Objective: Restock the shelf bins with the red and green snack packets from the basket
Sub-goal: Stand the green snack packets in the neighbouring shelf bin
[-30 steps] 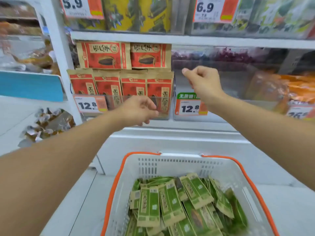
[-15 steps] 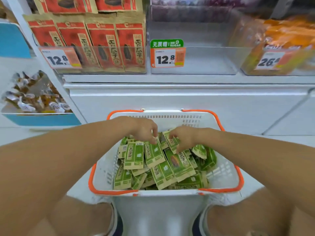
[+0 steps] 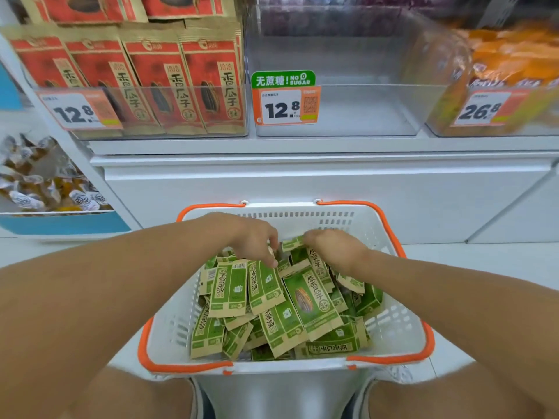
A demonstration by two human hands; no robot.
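Head view
Left hand (image 3: 257, 240): fingers curled down among the green packets (image 3: 311, 297), grip not discernible.
Right hand (image 3: 335, 249): one green packet pinched at its far end.
Basket (image 3: 393, 328): white, orange-rimmed, green packets heaped inside.
Red packets (image 3: 157, 83): stood upright in left bin.
Middle bin (image 3: 332, 86): clear, tagged 12.8.

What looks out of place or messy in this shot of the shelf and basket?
The green packets lie jumbled at all angles in the basket, while the clear middle bin tagged 12.8 stands empty beside the full bin of red packets. Nothing looks spilled or damaged.
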